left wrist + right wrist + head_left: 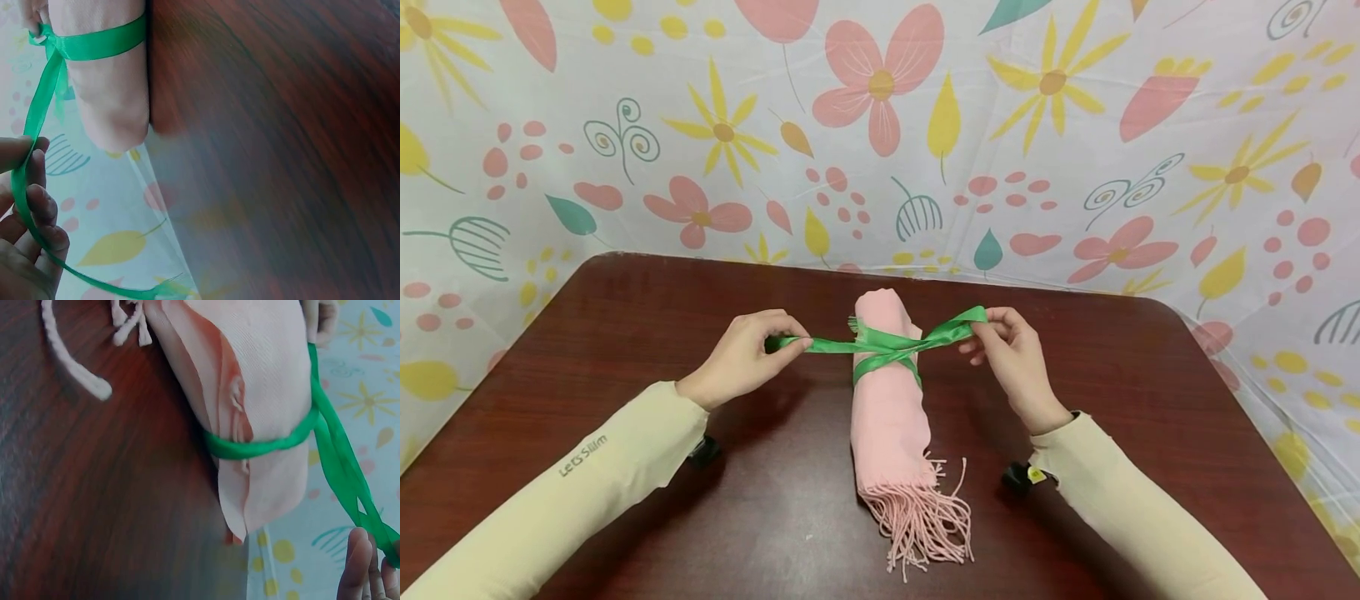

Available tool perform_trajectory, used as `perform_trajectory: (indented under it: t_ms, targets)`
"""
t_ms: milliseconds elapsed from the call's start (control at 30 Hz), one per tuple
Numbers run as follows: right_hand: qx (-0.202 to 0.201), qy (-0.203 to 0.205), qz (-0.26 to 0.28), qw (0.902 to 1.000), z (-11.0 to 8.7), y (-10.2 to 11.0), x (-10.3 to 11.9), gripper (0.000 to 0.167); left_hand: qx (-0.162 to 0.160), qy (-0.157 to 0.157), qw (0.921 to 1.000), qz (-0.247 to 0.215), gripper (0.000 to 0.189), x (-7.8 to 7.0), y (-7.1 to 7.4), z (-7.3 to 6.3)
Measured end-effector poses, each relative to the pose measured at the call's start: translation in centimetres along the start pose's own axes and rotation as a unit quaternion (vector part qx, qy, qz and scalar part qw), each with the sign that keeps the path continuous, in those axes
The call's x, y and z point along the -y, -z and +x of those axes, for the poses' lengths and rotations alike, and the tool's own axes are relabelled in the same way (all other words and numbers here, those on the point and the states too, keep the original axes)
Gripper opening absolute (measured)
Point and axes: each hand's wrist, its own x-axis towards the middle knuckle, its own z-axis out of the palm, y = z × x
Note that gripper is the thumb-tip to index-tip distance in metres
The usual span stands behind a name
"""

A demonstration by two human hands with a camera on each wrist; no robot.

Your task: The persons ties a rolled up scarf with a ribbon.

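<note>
In the head view, a pink scarf (887,433) lies as a long bundle on the dark reddish-brown desk (760,517), lengthwise between the two hands, its loose fringe (925,525) spread at the near end. A green ribbon (887,342) goes around the bundle toward its far end and crosses over itself on top. The left hand (745,354) pinches one length of ribbon between thumb and fingers, to the left of the scarf. The right hand (1015,358) pinches the other, doubled length between thumb and forefinger on the right side. Both lengths stretch out sideways from the crossing, and a frayed green tip shows by the scarf's left edge. The left sleeve (580,483) carries dark lettering; the right sleeve (1135,508) is the same pale colour. Behind the desk hangs a white cloth (850,204) printed with flowers and leaves.

In the left wrist view, the ribbon circles the scarf near its rounded end and runs down from the crossing to the left hand. It passes between thumb and fingers, then curves along the palm side to a frayed end.

In the right wrist view, the layered edges of the scarf face the camera, with the ribbon around them. Two strands run to the right hand, cut off at the frame's edge.
</note>
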Motion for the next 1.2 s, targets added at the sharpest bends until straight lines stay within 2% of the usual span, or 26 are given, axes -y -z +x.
perform_trajectory:
  t_ms: [400,567,867,1200]
  targets:
    - [-0.018,-0.019,0.018,0.9995,0.6,2.5,-0.3,0.014,0.025,0.015,0.9996,0.002,0.008,0.0,0.5,0.0]
    - [-0.016,-0.022,0.001,0.9996,0.6,3.3,-0.9,0.019,0.029,0.011,0.9995,0.011,0.007,0.1,0.7,-0.1]
    - [0.004,-0.028,-0.085,0.9959,0.4,4.7,-1.5,0.030,0.036,0.010,0.9992,0.017,0.008,0.4,0.9,-0.1]
    - [0.060,-0.071,-0.191,0.9772,0.1,6.3,-1.9,0.036,0.064,0.018,0.9972,0.034,0.007,1.1,1.1,-0.7]
